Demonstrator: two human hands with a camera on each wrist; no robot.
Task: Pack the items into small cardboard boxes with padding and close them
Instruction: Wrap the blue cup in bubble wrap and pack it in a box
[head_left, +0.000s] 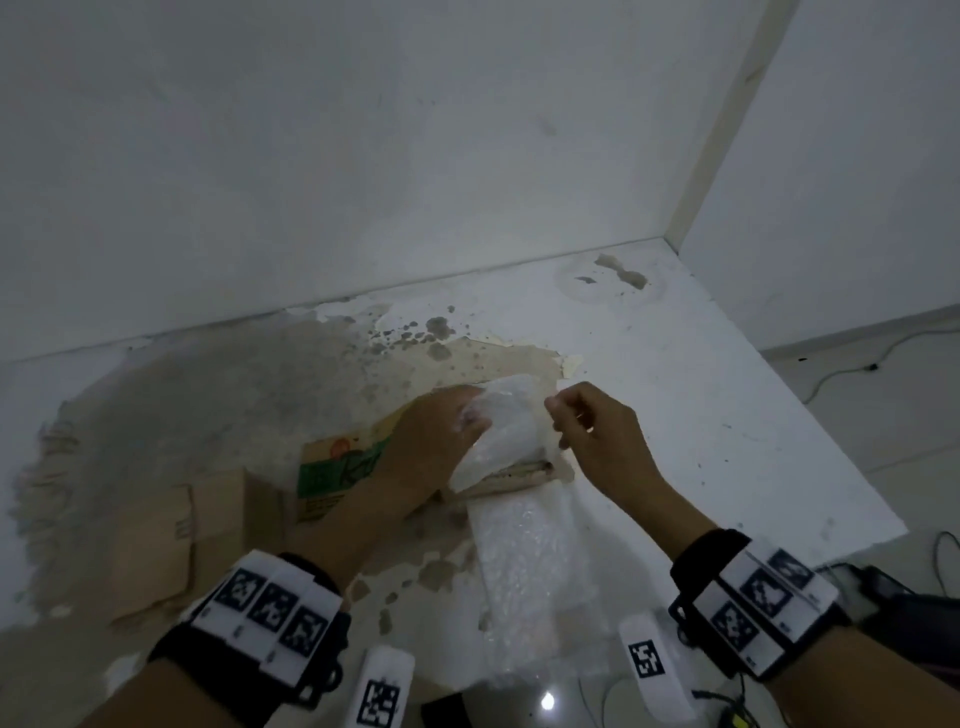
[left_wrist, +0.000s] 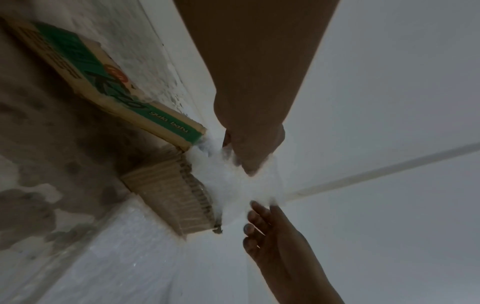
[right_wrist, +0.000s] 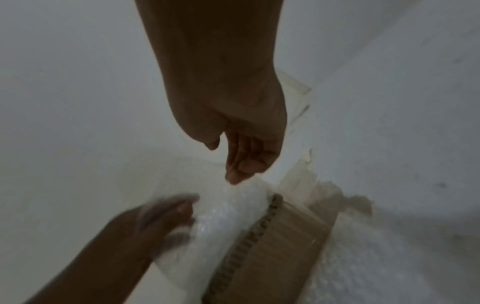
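- Head view: on the worn white tabletop, well in from its far edge, the left hand presses a clear bubble-wrap sheet into the small brown cardboard box with green print. The sheet's tail lies toward the near edge. The right hand, fingers loosely curled, holds nothing. Flattened plain cardboard lies to the left.
- Left wrist view: left hand fingers grip the wrap at the box's open corrugated flap.
- Right wrist view: the right hand's fingers hover just above the wrap, released.
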